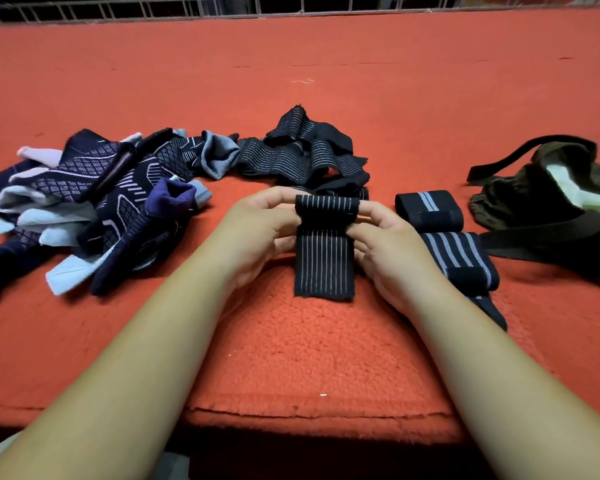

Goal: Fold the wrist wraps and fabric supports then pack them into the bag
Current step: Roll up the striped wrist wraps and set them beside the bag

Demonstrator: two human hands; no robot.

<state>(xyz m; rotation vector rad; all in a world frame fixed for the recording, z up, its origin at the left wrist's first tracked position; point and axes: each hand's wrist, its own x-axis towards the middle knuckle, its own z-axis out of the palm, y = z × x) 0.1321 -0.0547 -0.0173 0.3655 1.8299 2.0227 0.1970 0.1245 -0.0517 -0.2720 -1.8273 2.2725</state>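
Observation:
A black wrist wrap (324,261) with thin pale stripes lies in front of me on the red fleece cover (319,358), its far end folded over my fingers. My left hand (260,230) pinches its left edge and my right hand (385,244) pinches its right edge. The rest of the same strap trails back into a loose black heap (305,154). Two rolled black wraps with grey stripes (429,209) (461,261) lie just right of my right hand. The dark olive bag (551,195) sits open at the far right, straps spread.
A pile of navy and pale fabric supports (94,202) covers the left side. A metal railing (222,8) runs along the far edge of the red cover. The cover's near edge (309,415) drops off just below my forearms.

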